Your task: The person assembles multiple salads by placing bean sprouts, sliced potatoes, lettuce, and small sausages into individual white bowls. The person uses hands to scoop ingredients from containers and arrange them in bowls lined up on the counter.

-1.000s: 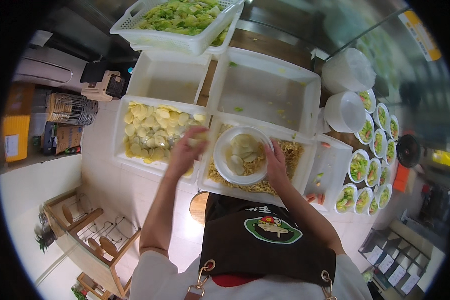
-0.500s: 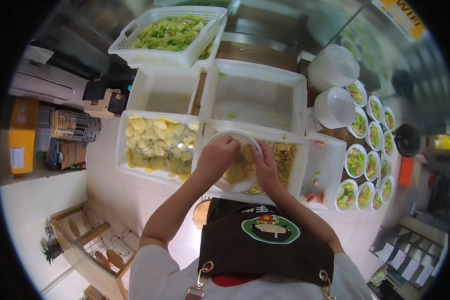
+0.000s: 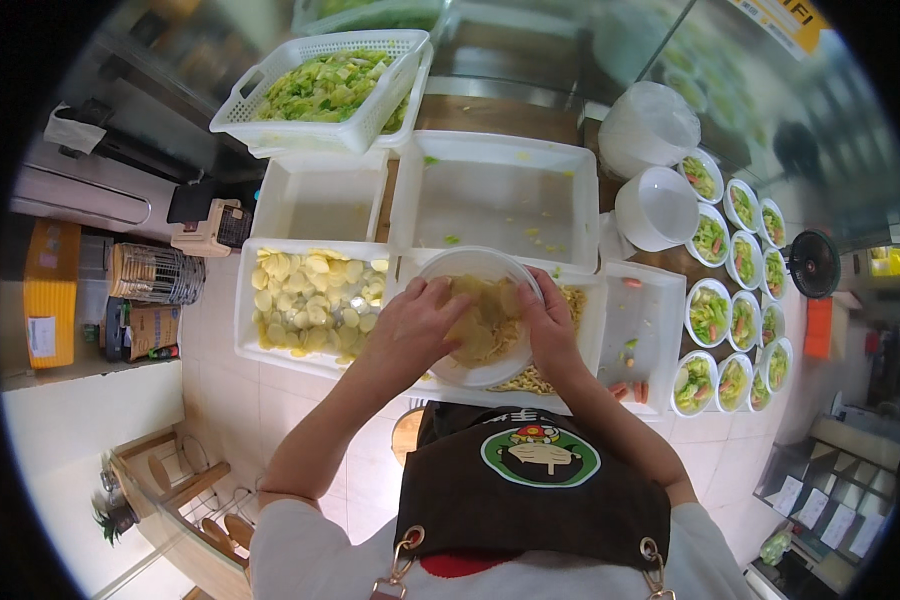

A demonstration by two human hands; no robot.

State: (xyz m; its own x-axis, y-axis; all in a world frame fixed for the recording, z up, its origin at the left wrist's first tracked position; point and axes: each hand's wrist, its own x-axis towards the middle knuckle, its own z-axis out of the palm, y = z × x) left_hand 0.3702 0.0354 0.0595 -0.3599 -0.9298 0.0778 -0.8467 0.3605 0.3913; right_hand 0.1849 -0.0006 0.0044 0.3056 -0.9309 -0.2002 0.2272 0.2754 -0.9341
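Observation:
A round white plastic bowl (image 3: 478, 376) is tilted toward me above the front trays, holding pale potato slices (image 3: 470, 330) and thin yellowish strips. My right hand (image 3: 550, 325) grips its right rim, thumb inside and fingers round the outer wall. At the left side of the bowl, my left hand (image 3: 410, 325) reaches over the rim with its fingers apart, close to the slices; nothing clearly shows in it. Left of it stands a white tray (image 3: 242, 325) of potato slices. Partly hidden under the bowl and right hand lies a tray of noodle-like strips (image 3: 573, 305).
A white basket of chopped greens (image 3: 245, 135) stands at the back left. Two shallow trays (image 3: 495, 200) lie behind the bowl. On the right are a tray with sausage pieces (image 3: 628, 392), stacked white bowls (image 3: 655, 210) and several filled bowls (image 3: 710, 313).
My left hand has moved left and slightly down from the middle of the bowl, and its fingers have spread. The right hand still holds the bowl's rim. The whole view has shifted slightly.

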